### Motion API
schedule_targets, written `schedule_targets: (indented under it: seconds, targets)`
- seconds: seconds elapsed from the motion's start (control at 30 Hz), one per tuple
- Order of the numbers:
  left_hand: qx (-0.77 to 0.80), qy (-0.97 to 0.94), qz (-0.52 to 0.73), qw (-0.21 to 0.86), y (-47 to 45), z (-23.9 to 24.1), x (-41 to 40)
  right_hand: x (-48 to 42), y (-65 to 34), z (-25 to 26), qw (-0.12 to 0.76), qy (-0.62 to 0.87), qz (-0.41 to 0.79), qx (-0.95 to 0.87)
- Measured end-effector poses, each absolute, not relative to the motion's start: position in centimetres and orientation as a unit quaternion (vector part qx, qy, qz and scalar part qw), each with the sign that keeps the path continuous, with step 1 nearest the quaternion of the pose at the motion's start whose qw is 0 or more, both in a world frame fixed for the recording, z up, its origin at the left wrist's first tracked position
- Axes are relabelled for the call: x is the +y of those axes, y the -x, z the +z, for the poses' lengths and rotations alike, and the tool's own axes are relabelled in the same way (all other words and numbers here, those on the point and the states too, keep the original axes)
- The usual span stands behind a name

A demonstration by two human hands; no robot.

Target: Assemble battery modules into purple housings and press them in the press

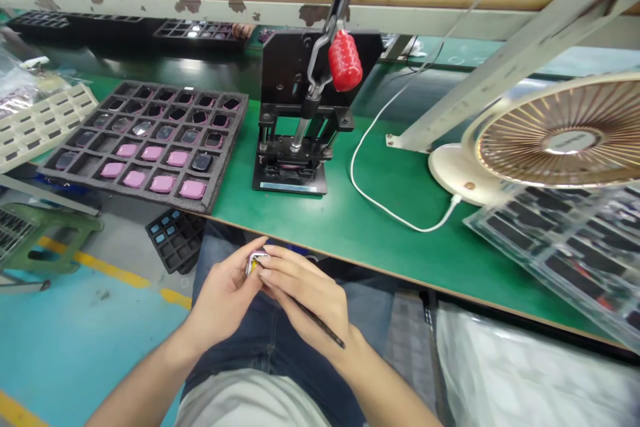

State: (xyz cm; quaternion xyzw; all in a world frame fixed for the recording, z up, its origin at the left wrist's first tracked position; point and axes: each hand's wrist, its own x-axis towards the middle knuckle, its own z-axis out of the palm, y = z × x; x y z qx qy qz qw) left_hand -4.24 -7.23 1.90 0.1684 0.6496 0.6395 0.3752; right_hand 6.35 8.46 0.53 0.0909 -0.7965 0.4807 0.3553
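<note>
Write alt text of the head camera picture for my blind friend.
A person's left hand holds a small case over their jeans, while the right hand holds a thin dark stick close to it. On a green bench, a black press with a red handle stands between a tray of pink and dark pieces and a pale fan.

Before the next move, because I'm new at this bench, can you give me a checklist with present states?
1. Left hand supports watch case: ok, fingers around it.
2. Right hand holds thin dark tool: ok.
3. Tool's tip touching the watch case: cannot tell, too small to make out.
4. Hands away from toggle-clamp press: ok, both apart from it.
5. White cable plugged into desk fan: ok.
6. Desk fan switched off: cannot tell.
</note>
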Motion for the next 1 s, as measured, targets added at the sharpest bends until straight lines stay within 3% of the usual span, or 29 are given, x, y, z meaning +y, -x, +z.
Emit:
schedule_targets:
  seconds: [0.37, 1.0]
  targets:
    - [0.577, -0.124, 0.673, 0.446, 4.11, 2.3, -6.78, 8.26, -6.53, -0.38, 0.407, -0.073, 0.481, -0.773]
    - [0.643, -0.154, 0.634, 0.403, 4.09, 2.0, -7.3, 8.46, -6.39, 0.23, 0.37, -0.08, 0.494, -0.783]
